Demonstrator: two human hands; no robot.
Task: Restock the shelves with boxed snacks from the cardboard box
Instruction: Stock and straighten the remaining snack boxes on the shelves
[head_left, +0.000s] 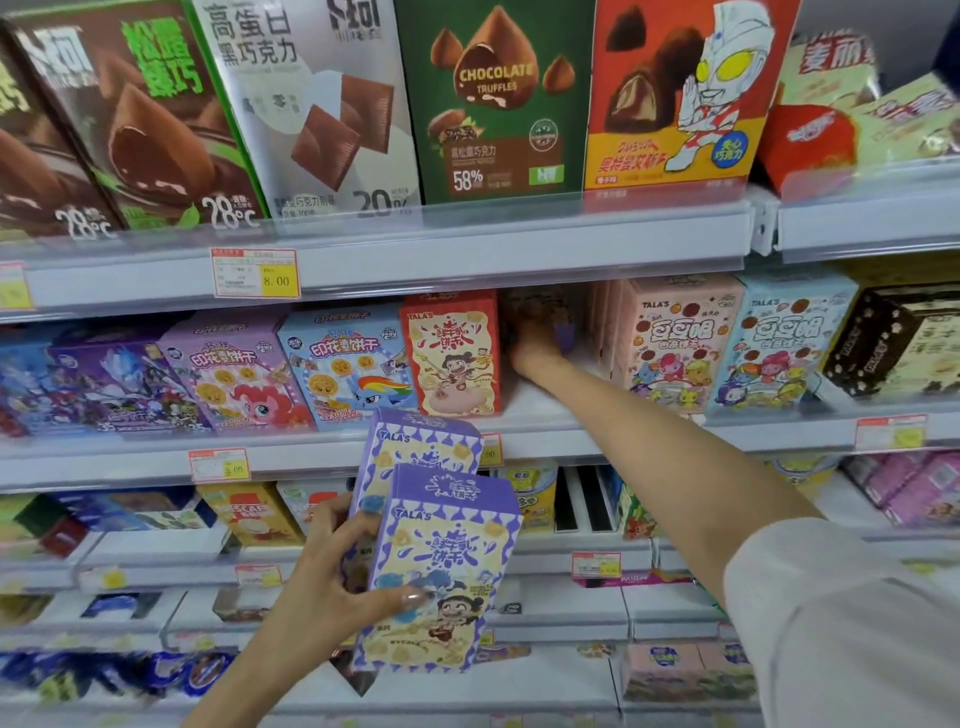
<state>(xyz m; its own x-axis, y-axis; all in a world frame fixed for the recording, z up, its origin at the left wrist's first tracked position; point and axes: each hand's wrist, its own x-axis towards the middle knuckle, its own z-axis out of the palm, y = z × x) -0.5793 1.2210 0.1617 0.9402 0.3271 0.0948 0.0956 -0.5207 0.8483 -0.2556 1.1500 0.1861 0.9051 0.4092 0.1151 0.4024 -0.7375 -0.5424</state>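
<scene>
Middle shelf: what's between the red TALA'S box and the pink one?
Head view: the right hand, reaching deep into the gap, a blurred purple thing at it.

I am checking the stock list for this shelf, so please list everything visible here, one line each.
purple TALA'S boxes: two, purple and cream, held before the shelves
red TALA'S box: one, red, middle shelf, left of the gap
pink TALA'S box: one, pink, middle shelf, right of the gap
light blue TALA'S box: one, light blue, right of the pink one
pony boxes: two, lilac and blue, middle shelf, left of the red box
truffle box: one, green, top shelf
8.00 price tag: one, white and yellow, top shelf rail
left hand: one, grips both purple boxes
right hand: one, reaches into the gap, grip blurred
</scene>
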